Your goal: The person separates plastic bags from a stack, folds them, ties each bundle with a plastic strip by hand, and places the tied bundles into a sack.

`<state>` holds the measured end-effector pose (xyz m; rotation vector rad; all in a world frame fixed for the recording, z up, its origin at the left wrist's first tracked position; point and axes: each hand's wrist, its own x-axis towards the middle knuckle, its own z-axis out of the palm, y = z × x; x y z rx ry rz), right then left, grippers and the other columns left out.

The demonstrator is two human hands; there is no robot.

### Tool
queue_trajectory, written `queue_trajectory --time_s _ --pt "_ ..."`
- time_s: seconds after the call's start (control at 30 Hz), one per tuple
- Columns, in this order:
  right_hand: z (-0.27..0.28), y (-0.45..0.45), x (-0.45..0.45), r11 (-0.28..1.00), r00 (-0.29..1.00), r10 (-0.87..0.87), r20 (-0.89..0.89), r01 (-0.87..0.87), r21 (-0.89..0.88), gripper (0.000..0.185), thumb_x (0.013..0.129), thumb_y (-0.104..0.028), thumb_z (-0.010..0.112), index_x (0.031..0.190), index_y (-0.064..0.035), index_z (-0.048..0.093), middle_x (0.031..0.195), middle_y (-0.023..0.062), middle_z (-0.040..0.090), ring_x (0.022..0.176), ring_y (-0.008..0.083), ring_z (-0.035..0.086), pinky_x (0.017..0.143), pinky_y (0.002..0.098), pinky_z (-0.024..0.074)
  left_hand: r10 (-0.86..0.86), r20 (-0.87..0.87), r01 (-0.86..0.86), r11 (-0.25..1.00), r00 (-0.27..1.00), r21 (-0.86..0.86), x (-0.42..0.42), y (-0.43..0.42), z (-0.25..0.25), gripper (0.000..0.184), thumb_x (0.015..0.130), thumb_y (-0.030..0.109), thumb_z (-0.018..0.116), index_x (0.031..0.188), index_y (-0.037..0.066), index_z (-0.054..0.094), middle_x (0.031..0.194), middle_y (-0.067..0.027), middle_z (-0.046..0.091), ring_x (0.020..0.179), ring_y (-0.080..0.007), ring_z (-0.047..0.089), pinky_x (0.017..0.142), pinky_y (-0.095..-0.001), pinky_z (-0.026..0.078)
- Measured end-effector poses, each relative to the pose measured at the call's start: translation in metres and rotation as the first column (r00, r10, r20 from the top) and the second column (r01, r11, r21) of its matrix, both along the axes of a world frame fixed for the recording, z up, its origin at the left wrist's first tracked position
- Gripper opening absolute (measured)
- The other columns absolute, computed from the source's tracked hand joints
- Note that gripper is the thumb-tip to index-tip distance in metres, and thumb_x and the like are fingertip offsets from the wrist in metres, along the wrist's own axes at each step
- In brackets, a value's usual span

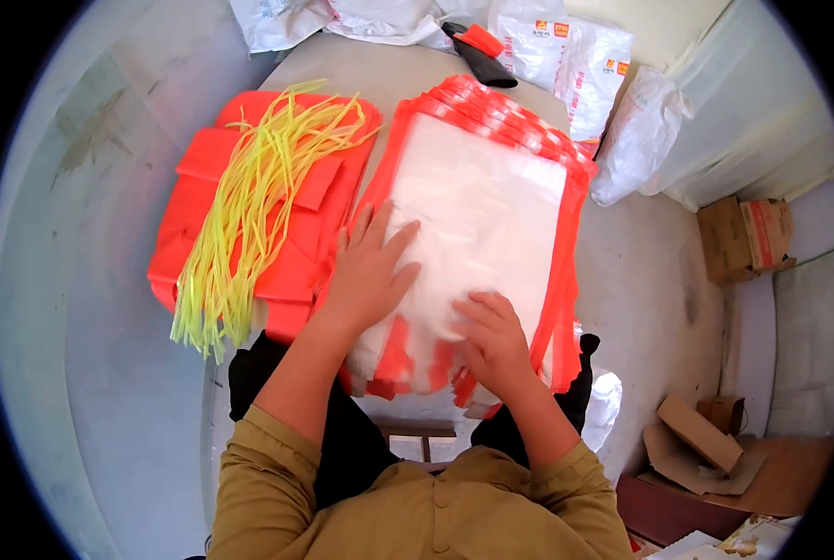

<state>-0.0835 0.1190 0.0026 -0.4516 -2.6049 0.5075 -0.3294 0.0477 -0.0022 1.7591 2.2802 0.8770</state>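
A thick stack of red-edged sheets with large white middles (478,177) lies in front of me; they look like flat plastic or woven bags. My left hand (370,266) rests flat on its left side, fingers spread and holding nothing. Over the lower part of the top sheet is my right hand (493,341), its fingers bent and slightly apart, touching the white surface, with no object visible in it. Near my hands the sheet's lower end is blurred. Left of the stack, a bundle of yellow-green strips (249,219) lies across folded red material (198,196).
White printed bags (529,56) line the table's far edge, near a black and red item (480,54). Another white bag (639,135) leans at the right. Cardboard boxes (743,238) stand by the right wall, and opened cardboard (701,448) lies at lower right.
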Motion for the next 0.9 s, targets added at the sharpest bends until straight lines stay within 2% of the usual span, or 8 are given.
queue_trajectory --time_s 0.1,0.2,0.3,0.4,0.5,0.7,0.8,0.9 --pt "-0.007 0.001 -0.007 0.849 0.942 -0.251 -0.224 0.103 -0.519 0.016 0.093 -0.005 0.068 0.108 -0.0053 0.075 0.126 0.0086 0.072 0.127 0.0254 0.061 0.109 0.0415 0.0459 -0.001 0.079 -0.016 0.977 0.997 0.211 -0.005 0.0 -0.005 0.044 0.098 0.019 0.066 0.141 0.009 0.062 0.161 -0.0207 0.042 0.149 -0.0419 0.039 0.12 -0.0536 0.034" --pt "0.014 -0.001 -0.011 0.456 0.889 -0.446 -0.108 0.122 -0.882 0.027 0.099 -0.009 0.063 0.124 -0.0018 0.072 0.125 0.0061 0.07 0.115 0.0173 0.064 0.096 0.0302 0.0522 -0.094 0.371 -0.055 0.928 0.924 0.37 -0.013 -0.009 -0.001 0.033 0.101 0.013 0.063 0.131 0.002 0.066 0.142 -0.0183 0.06 0.129 -0.0317 0.059 0.108 -0.0406 0.047" --pt "0.024 -0.003 -0.016 0.309 0.854 -0.508 -0.113 0.059 -0.949 0.028 0.101 -0.012 0.063 0.125 0.0001 0.072 0.117 0.0042 0.072 0.108 0.0106 0.064 0.094 0.027 0.0519 -0.093 0.617 -0.16 0.926 0.781 0.342 -0.017 -0.021 0.003 0.026 0.104 0.014 0.061 0.126 0.001 0.068 0.121 -0.011 0.067 0.109 -0.0192 0.064 0.095 -0.032 0.052" --pt "0.034 -0.005 -0.02 0.269 0.817 -0.575 -0.051 0.13 -0.954 0.029 0.102 -0.012 0.06 0.123 0.0048 0.072 0.115 0.0087 0.074 0.105 0.0161 0.068 0.098 0.0316 0.0519 0.091 0.661 -0.222 0.968 0.745 0.116 -0.022 -0.028 -0.005 0.028 0.106 0.016 0.06 0.129 0.001 0.066 0.115 -0.0072 0.065 0.103 -0.0131 0.06 0.09 -0.0292 0.052" --pt "0.022 -0.002 -0.017 0.275 0.802 -0.593 -0.072 0.118 -0.954 0.028 0.102 -0.012 0.06 0.121 0.0055 0.072 0.115 0.0089 0.074 0.107 0.0165 0.067 0.098 0.0315 0.0518 0.056 0.923 -0.124 0.992 0.382 -0.008 -0.022 -0.033 0.002 0.038 0.107 0.018 0.059 0.142 0.002 0.057 0.124 -0.0077 0.064 0.108 -0.0147 0.061 0.095 -0.0303 0.05" --pt "0.021 -0.003 -0.018 0.287 0.786 -0.608 -0.114 0.083 -0.954 0.027 0.103 -0.011 0.059 0.119 0.0062 0.072 0.117 0.0106 0.074 0.109 0.0181 0.067 0.101 0.0325 0.0506 -0.227 0.953 -0.057 0.968 0.202 0.243 -0.011 -0.032 0.0 0.064 0.107 0.015 0.058 0.162 0.005 0.028 0.136 -0.0121 0.062 0.123 -0.0158 0.058 0.106 -0.0345 0.045" --pt "0.017 -0.001 -0.016 0.288 0.772 -0.619 -0.142 0.056 -0.956 0.028 0.102 -0.014 0.061 0.12 0.0037 0.074 0.111 0.006 0.074 0.102 0.0137 0.066 0.093 0.0283 0.0512 -0.208 0.959 -0.082 0.97 0.191 0.227 -0.007 -0.028 0.0 0.067 0.103 0.015 0.064 0.16 0.004 0.031 0.129 -0.013 0.065 0.113 -0.0154 0.062 0.096 -0.0326 0.051" --pt "0.014 0.0 -0.015 0.267 0.74 -0.656 -0.148 0.044 -0.963 0.027 0.102 -0.013 0.061 0.119 0.0046 0.073 0.11 0.0065 0.074 0.101 0.0141 0.066 0.092 0.0283 0.0514 -0.088 0.979 -0.042 0.994 0.186 0.097 -0.008 -0.034 0.013 0.077 0.098 0.016 0.069 0.163 0.008 0.03 0.114 -0.0098 0.067 0.102 -0.0137 0.062 0.089 -0.0314 0.051"
